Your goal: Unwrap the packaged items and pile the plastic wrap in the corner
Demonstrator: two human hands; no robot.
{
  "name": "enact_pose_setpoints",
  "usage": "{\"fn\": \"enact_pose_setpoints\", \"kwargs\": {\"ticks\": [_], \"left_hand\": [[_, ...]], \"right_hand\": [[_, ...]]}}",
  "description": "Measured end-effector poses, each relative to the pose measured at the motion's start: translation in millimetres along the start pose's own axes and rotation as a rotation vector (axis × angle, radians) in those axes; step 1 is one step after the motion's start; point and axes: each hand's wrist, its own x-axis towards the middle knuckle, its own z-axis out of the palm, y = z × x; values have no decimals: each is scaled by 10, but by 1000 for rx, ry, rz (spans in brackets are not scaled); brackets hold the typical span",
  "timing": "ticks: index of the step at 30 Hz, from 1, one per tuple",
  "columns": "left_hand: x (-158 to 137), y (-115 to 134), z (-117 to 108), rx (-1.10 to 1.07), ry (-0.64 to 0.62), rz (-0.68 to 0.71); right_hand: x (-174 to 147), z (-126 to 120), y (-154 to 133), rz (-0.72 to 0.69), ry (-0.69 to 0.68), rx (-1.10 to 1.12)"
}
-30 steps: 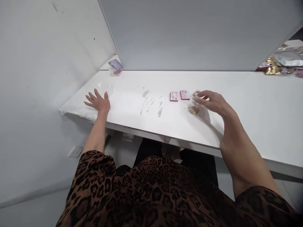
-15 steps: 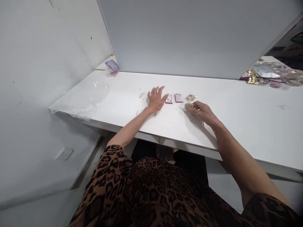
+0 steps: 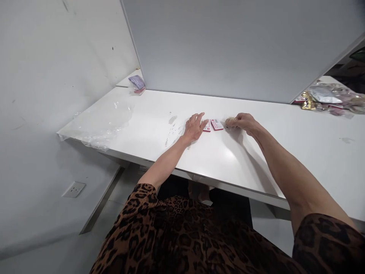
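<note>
My left hand (image 3: 194, 127) rests on the white table with its fingers spread, the thumb at the edge of a small red and white box (image 3: 207, 126). That box is partly hidden by the hand. A second red and white box (image 3: 217, 125) lies flat just to its right. Further right, my right hand (image 3: 242, 122) is closed on a small clear plastic packet (image 3: 229, 122) with something beige in it. The fingers cover part of the packet, and its contents are too small to make out.
Crumpled clear plastic film (image 3: 105, 121) covers the left end of the table (image 3: 159, 148). A purple packet (image 3: 137, 81) stands in the back left corner. Several plastic-wrapped packets (image 3: 327, 97) are piled at the back right. A grey panel (image 3: 213, 49) rises along the back edge.
My right hand has shifted over the spot where a small packet lay beside the boxes, and that packet no longer shows separately. The left hand keeps its place by the boxes. The view has tilted slightly.
</note>
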Motion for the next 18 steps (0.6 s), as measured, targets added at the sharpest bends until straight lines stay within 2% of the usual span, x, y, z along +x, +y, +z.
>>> {"fn": "enact_pose_setpoints", "kwargs": {"ticks": [3, 7, 9, 12, 13, 15, 18], "left_hand": [[-3, -1, 7, -6, -4, -1], [-6, -3, -3, -4, -16, 0], [-7, -1, -14, -5, -20, 2], [-23, 5, -42, -22, -19, 7], [-34, 8, -56, -29, -21, 8], [-57, 12, -85, -35, -25, 9], [-84, 13, -122, -34, -27, 19]], "right_hand": [[-17, -19, 18, -45, 102, -3], [-101, -227, 176, -174, 237, -78], [-152, -327, 274, -204, 245, -126], [-218, -418, 403, -231, 182, -210], [-234, -450, 444, -224, 159, -185], [-253, -564, 542, -186, 146, 2], [-235, -920, 791, -84, 243, 402]]}}
